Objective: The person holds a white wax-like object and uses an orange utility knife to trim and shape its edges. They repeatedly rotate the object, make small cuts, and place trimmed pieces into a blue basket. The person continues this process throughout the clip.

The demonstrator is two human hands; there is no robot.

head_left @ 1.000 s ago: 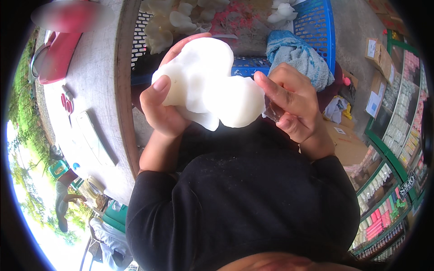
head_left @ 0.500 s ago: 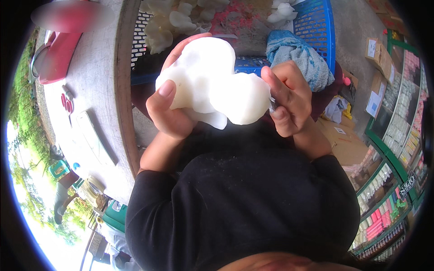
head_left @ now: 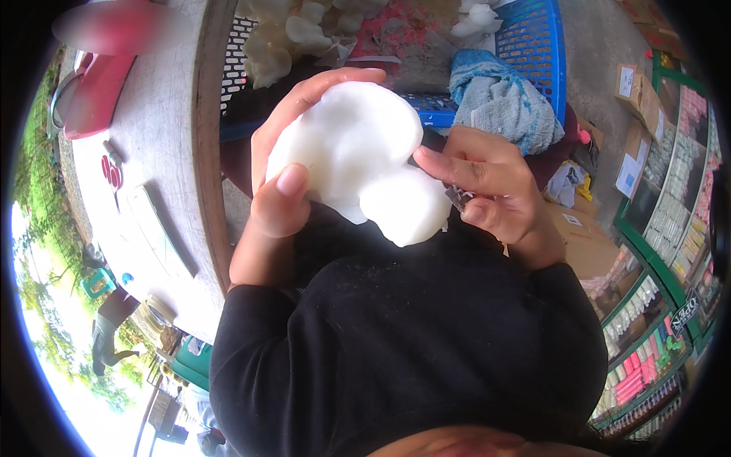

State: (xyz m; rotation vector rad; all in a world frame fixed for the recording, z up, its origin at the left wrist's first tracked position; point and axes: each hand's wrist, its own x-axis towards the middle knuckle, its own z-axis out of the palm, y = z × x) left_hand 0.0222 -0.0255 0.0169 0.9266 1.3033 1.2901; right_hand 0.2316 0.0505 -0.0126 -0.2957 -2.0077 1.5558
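A white, waxy-looking moulded piece (head_left: 343,145) with rounded lobes is held up in front of my chest. My left hand (head_left: 285,183) is wrapped round its left side, thumb in front and fingers along the far edge. A small, thin dark blade (head_left: 457,197) is pinched between the thumb and fingers of my right hand (head_left: 495,183). Its edge lies at the right side of the smaller, lower lobe; small white shavings cling to the blade. My right index finger reaches toward the notch between the lobes.
A blue plastic basket (head_left: 531,53) ahead holds several whitish moulded pieces (head_left: 308,27), with a blue-grey towel (head_left: 506,103) over its near rim. On the table (head_left: 164,99) at left lie red-handled scissors (head_left: 111,174) and a phone-like flat object (head_left: 161,228). Cardboard boxes (head_left: 582,244) and stocked shelves stand right.
The white piece has tilted, its smaller lobe swinging lower. My right hand and the blade have moved down with it, and my left hand has shifted its hold slightly.
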